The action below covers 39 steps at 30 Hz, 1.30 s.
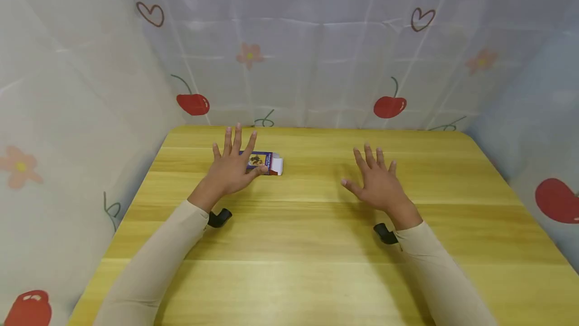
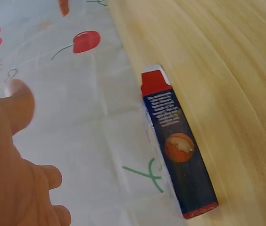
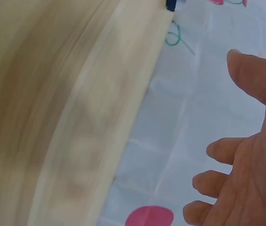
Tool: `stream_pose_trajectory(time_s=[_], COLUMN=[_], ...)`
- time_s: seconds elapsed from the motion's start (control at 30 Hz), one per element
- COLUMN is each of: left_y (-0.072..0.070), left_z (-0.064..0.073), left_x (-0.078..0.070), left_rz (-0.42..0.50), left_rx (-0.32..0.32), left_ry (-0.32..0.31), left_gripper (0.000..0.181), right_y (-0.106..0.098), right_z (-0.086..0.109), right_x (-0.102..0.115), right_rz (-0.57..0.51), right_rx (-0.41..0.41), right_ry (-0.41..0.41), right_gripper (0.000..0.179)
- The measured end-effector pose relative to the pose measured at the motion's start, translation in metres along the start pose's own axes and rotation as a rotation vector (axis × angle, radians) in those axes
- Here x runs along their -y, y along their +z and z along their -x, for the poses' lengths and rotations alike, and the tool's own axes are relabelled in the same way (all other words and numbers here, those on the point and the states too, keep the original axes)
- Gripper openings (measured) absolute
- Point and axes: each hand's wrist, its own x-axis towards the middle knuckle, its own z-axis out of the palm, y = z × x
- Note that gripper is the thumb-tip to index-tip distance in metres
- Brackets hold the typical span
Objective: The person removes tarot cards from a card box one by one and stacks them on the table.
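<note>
1. My left hand is held over the desk, fingers straight and spread, thumb out to the side; it grips nothing.
2. The small box lies on the desk beyond my left hand, partly hidden by it in the head view, showing between index finger and thumb. From my left wrist it appears apart from the hand.
3. Its printing is dark blue with a food picture, and at the end pointing towards my right side a pale flap sticks out past my left thumb.
4. My right hand is likewise spread above the desk, fingers extended, holding nothing; the box is well off to its left.
5. Just below each hand, a black piece shows by the cuff of my beige sleeves.
6. Beyond both hands, at the desk's far edge, hangs a pale sheet printed with cherries, flowers, hearts and "happy".
</note>
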Motion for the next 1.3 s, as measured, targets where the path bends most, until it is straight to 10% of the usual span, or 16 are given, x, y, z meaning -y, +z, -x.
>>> stream_pose_trajectory(time_s=[0.3,0.6,1.0,1.3], left_y=[0.008,0.012,0.010,0.015], left_z=[-0.004,-0.030,-0.027,-0.035], left_x=[0.006,0.028,0.037,0.031], left_rz=[0.032,0.063,0.015,0.018], left_rx=[0.103,0.143,0.186,0.234], left_ry=[-0.005,-0.016,-0.005,0.014], left_gripper=[0.085,0.094,0.095,0.095], right_y=[0.027,0.020,0.011,0.021], right_z=[0.010,0.004,-0.009,-0.020], right_x=[0.008,0.005,0.022,0.055], right_rz=[-0.028,-0.019,0.023,-0.213], right_rx=[0.220,0.136,0.164,-0.026], right_ry=[0.038,0.035,-0.025,-0.104], right_gripper=[0.067,0.061,0.072,0.044])
